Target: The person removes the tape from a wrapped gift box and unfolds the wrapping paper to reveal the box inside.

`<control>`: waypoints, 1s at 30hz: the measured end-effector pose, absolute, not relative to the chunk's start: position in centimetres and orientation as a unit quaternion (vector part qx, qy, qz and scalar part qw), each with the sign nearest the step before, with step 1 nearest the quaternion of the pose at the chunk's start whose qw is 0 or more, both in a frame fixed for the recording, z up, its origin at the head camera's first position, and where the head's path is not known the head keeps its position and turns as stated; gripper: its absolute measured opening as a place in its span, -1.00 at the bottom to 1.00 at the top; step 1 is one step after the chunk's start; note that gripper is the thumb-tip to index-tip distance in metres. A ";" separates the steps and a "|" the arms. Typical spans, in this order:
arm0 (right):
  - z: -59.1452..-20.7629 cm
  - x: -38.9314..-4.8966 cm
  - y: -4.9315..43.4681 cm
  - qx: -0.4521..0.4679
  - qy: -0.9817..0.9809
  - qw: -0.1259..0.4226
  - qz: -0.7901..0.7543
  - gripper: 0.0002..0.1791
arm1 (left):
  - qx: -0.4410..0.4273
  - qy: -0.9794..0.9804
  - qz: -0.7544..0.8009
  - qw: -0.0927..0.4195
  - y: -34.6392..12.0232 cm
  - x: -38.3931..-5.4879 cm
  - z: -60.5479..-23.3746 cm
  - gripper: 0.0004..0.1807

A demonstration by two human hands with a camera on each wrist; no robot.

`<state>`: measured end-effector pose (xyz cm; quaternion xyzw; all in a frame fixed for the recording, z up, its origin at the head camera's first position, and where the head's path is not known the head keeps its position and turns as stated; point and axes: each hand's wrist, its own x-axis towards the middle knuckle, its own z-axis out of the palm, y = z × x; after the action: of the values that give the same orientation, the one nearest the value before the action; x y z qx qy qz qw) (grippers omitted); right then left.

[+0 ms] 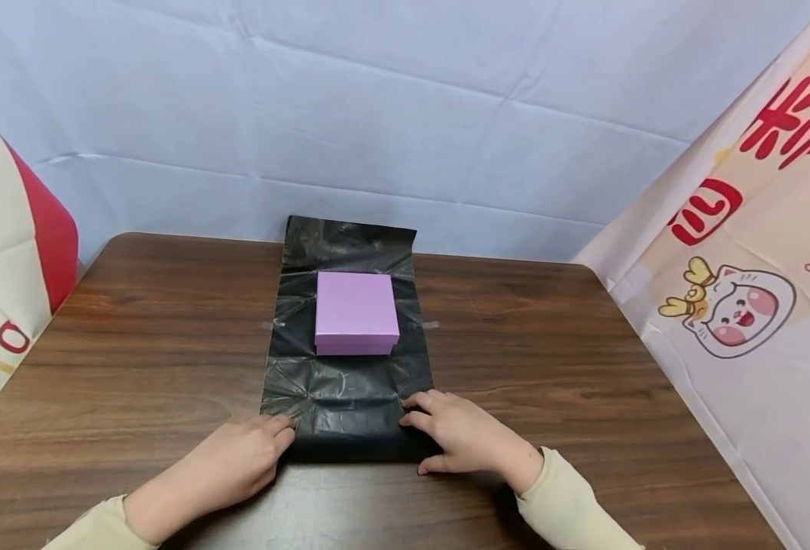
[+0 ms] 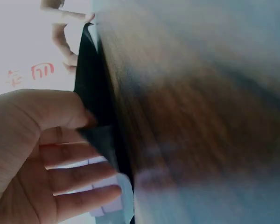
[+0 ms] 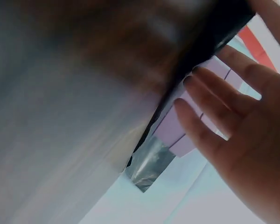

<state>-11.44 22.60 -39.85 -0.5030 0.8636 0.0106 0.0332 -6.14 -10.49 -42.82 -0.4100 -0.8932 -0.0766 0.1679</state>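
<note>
A lidded purple box (image 1: 356,309) sits on a long, creased black plastic sheet (image 1: 350,397) laid over the table. At the sheet's near left corner, my left hand (image 1: 246,457) pinches its edge; the thumb (image 2: 60,109) lies over the black plastic in the left wrist view, the other fingers behind it. My right hand (image 1: 463,434) is at the near right corner, its fingers spread and resting on the sheet, the thumb apart at the near edge. In the right wrist view those fingers (image 3: 203,126) look nearly straight. The near edge of the sheet appears folded over.
The brown wooden table (image 1: 535,367) extends on both sides of the sheet. Small bits of clear tape (image 1: 431,325) show beside it. The sheet's far end rises against a pale cloth backdrop (image 1: 377,114). Printed cloths hang at left and right (image 1: 741,305).
</note>
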 end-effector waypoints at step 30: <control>-39.4 -11.0 25.2 -0.507 0.860 -0.034 -0.055 -0.69 | -0.454 -0.874 -0.156 0.074 -12.3 -6.2 -42.3 -0.76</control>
<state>-11.01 25.24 -39.45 -0.5069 0.8596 -0.0549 -0.0340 -6.19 -12.27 -42.34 -0.4538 -0.8741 -0.1563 0.0744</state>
